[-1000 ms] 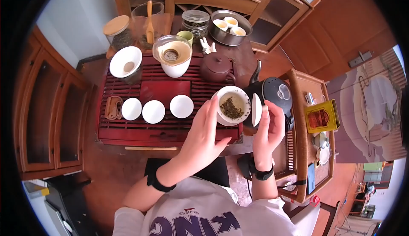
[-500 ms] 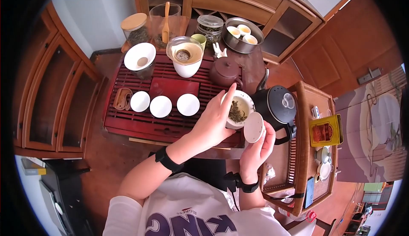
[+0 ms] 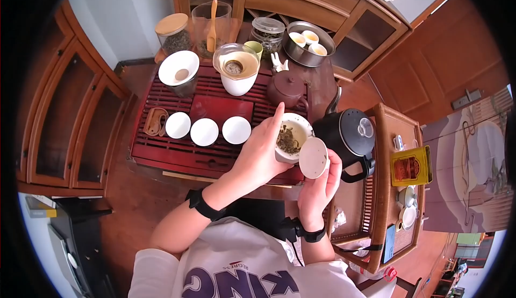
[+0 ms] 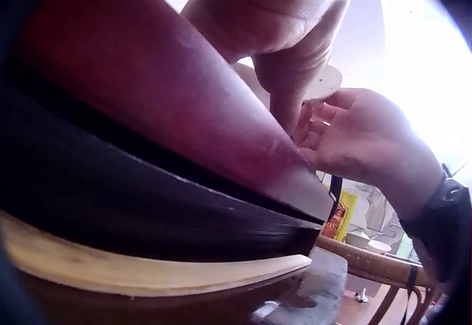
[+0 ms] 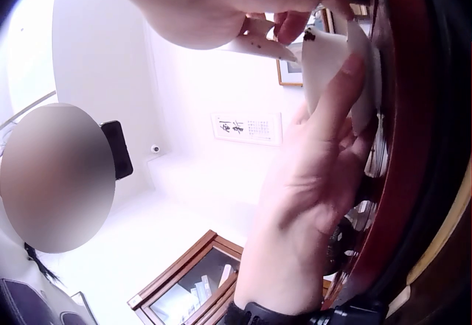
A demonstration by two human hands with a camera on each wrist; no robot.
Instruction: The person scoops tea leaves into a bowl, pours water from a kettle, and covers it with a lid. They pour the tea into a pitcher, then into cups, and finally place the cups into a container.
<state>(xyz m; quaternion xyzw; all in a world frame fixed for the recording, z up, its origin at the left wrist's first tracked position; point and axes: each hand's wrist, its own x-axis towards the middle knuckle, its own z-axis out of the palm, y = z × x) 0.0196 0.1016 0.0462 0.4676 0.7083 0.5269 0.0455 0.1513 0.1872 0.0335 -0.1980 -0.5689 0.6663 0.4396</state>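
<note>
In the head view, a white lidded bowl (image 3: 297, 127) holding wet tea leaves (image 3: 288, 140) tilts above the tray's front right part. My left hand (image 3: 257, 153) grips its left side and underside; the right wrist view shows the thumb on the bowl (image 5: 324, 63). Beside the bowl's right edge, my right hand (image 3: 318, 191) pinches the white lid (image 3: 314, 158), its face turned up with specks on it. Three white cups (image 3: 204, 132) stand in a row on the red tray (image 3: 177, 155), left of my left hand. A brown clay teapot (image 3: 288, 89) sits just behind the bowl.
A black kettle (image 3: 349, 134) stands right of the bowl, beside a wicker-edged cart (image 3: 379, 190). On the tray's back part are a glass pitcher with a strainer (image 3: 236, 72) and a white funnel (image 3: 179, 68). Jars (image 3: 174, 34) and a metal pot (image 3: 307, 56) stand behind.
Since a second ago the lid has turned from edge-on to face-up and moved in front of the bowl's right side. The camera view has also shifted. Both hands keep their holds.
</note>
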